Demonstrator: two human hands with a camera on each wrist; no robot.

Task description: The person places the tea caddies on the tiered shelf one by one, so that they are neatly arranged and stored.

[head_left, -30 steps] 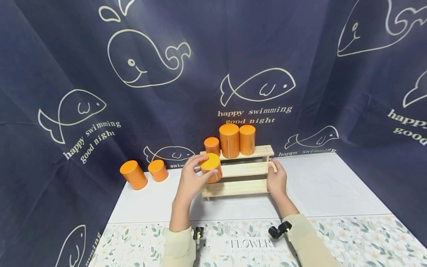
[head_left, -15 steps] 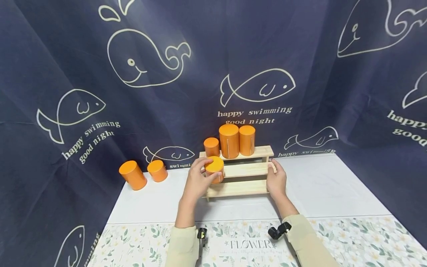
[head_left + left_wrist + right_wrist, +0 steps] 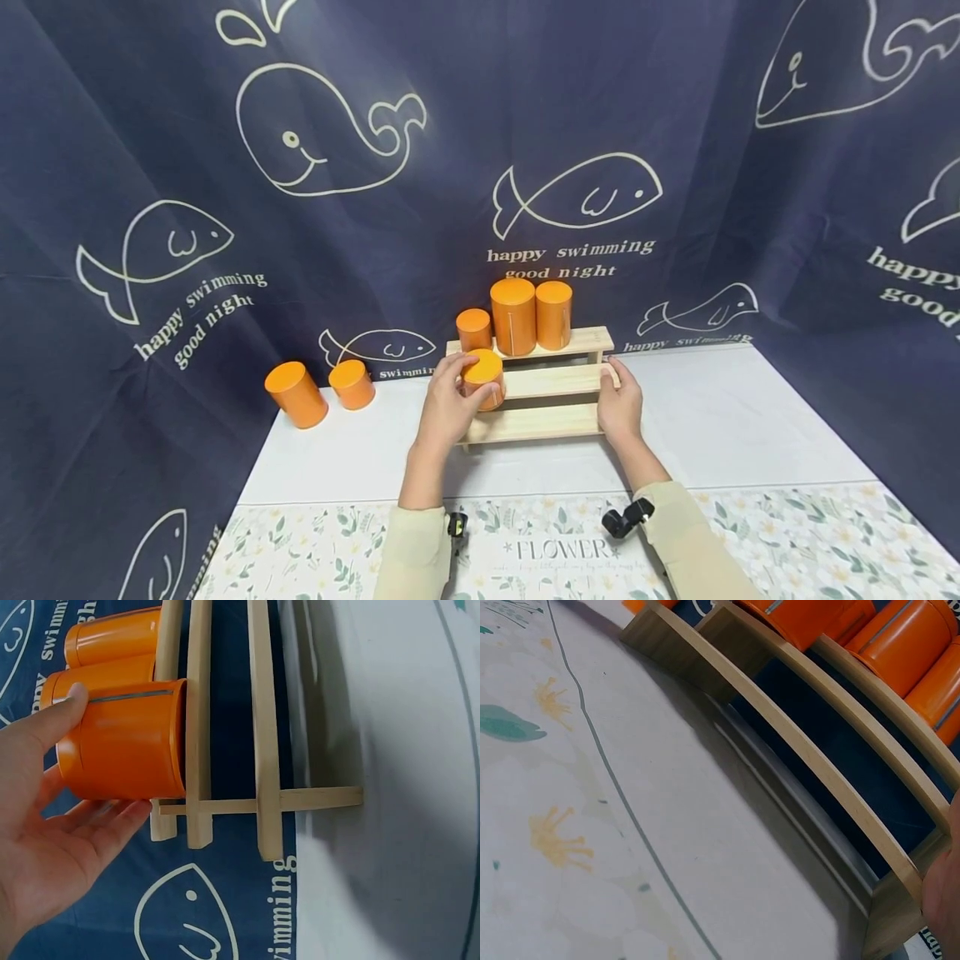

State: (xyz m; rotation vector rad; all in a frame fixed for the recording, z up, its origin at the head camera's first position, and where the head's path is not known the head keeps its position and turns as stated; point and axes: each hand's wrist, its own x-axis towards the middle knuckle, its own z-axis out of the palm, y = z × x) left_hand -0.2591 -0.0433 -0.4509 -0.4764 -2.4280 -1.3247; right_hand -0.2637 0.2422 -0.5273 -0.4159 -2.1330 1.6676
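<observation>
- Head view, far left of the three-tier wooden rack (image 3: 555,380): a navy curtain (image 3: 442,233) carries white fish and whale outlines, with "happy swimming good night" readable beneath one fish.
- Left of the rack, well apart from it: a taller orange canister (image 3: 297,394) and, just beside it, a short orange canister (image 3: 352,385), both on the white part of the table cover (image 3: 720,417). They cover some of the curtain's lower lettering, where "swimming" shows in part.
- At the rack's left end: the left hand (image 3: 446,406) grips an orange lidded canister (image 3: 484,380), thumb on its side by a dark seam. The canister is upright at the middle tier, its base at the board; whether it bears its full weight there cannot be told. It partly blocks the small canister (image 3: 474,329) behind.
- On the rack's top tier, rightward from that small one: a large canister (image 3: 514,318), then a medium canister (image 3: 554,316).
- In front of the rack: the cover's floral print reads "FLOWER"; the script below is too small to read.
- At the rack's right end: the right hand (image 3: 621,406) holds the frame, hiding the board ends.
- Right of the rack: more curtain lettering, "happy swimming" low down, partly cut off farther out.
</observation>
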